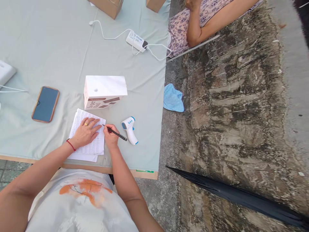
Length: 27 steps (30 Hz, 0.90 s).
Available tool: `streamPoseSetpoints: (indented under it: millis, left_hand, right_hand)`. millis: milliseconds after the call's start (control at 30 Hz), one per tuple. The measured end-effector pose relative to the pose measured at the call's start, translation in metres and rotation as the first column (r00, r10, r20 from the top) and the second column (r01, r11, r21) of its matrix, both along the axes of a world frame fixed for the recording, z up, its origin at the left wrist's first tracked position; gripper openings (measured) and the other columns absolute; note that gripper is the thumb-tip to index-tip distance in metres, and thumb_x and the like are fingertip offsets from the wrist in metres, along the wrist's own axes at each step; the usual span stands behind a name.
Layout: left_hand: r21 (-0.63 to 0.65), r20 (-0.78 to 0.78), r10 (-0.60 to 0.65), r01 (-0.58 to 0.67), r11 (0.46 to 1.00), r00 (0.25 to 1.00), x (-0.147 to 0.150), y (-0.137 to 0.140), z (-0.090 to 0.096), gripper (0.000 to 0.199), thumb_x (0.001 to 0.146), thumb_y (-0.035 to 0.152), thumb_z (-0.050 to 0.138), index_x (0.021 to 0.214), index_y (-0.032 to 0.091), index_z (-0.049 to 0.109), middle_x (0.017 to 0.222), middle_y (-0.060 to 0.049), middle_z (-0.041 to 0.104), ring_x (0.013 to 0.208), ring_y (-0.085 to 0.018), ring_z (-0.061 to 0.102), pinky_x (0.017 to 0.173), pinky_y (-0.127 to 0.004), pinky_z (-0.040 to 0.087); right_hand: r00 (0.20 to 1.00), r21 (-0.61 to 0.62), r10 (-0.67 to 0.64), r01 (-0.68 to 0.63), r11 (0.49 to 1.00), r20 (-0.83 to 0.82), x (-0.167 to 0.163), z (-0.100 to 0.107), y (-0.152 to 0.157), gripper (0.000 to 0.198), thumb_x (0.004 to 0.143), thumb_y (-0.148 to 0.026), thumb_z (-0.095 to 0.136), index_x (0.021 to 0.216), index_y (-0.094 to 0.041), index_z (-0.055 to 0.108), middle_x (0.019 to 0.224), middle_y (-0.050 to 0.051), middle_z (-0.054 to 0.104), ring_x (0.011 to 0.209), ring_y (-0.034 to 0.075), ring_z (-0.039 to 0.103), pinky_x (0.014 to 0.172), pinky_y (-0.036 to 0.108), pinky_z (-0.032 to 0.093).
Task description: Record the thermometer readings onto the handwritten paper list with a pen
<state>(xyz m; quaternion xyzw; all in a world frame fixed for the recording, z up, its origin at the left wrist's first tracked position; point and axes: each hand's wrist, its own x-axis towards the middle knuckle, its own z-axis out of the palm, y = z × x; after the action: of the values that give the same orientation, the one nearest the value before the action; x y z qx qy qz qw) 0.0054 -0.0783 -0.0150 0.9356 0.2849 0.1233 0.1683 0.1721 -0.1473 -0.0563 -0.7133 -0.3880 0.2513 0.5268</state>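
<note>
My right hand grips a black pen, its tip at the right edge of the sheets of paper, which are covered in small rows of writing or print. Flat on those papers lies my left hand, fingers stretched out, a ring on one finger and a red string at the wrist. To the right of the pen rests a white infrared thermometer with blue trim. Just behind the papers stands a white box with brown lettering on its front.
A smartphone in a brown case lies left on the pale tablecloth. Behind are a white device with a cable and cardboard boxes. Another person's arm is at upper right. Beside the table are a blue cloth and a folded black umbrella.
</note>
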Motion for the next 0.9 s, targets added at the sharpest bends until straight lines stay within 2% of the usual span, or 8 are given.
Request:
streamPoseSetpoints:
  millis: [233,567,767,900]
  left_hand:
    - [-0.032,0.001,0.0,0.0,0.999,1.0,0.0001,0.0006,0.0016,0.036,0.1,0.024,0.057,0.134,0.025,0.07,0.152,-0.012,0.06,0.139,-0.035,0.053,0.12,-0.061,0.041]
    - [0.017,-0.041,-0.011,0.012,1.0,0.999,0.0008,0.0006,0.001,0.036,0.102,0.026,0.053,0.134,0.021,0.069,0.152,-0.013,0.06,0.138,-0.036,0.054,0.119,-0.062,0.042]
    - [0.016,-0.058,-0.01,0.011,1.0,0.998,0.0005,0.0009,0.0017,0.035,0.103,0.028,0.051,0.133,0.023,0.069,0.152,-0.012,0.06,0.139,-0.035,0.053,0.118,-0.061,0.042]
    - [0.02,-0.053,-0.009,0.011,1.0,0.999,0.0005,0.0007,0.0014,0.035,0.103,0.028,0.052,0.133,0.022,0.069,0.152,-0.012,0.06,0.139,-0.035,0.053,0.118,-0.061,0.042]
  right_hand:
    - [1.0,-0.009,-0.025,0.025,1.0,0.012,-0.0006,-0.0008,0.0001,0.018,0.085,-0.039,0.057,0.08,-0.023,0.064,0.071,-0.001,0.066,0.064,0.014,0.055,0.065,0.029,0.051]
    - [0.999,0.01,-0.028,0.028,1.0,0.035,-0.0009,-0.0037,0.0002,0.016,0.085,-0.037,0.056,0.079,-0.023,0.062,0.07,-0.002,0.065,0.064,0.014,0.055,0.064,0.029,0.05]
    - [0.997,0.022,-0.083,0.083,0.996,0.005,-0.0018,-0.0038,-0.0009,0.017,0.086,-0.036,0.057,0.079,-0.022,0.062,0.069,-0.002,0.064,0.063,0.014,0.055,0.063,0.028,0.05]
    - [0.998,0.021,-0.057,0.057,0.998,0.008,-0.001,-0.0057,-0.0006,0.017,0.086,-0.036,0.058,0.079,-0.022,0.063,0.071,-0.001,0.064,0.065,0.014,0.055,0.064,0.029,0.05]
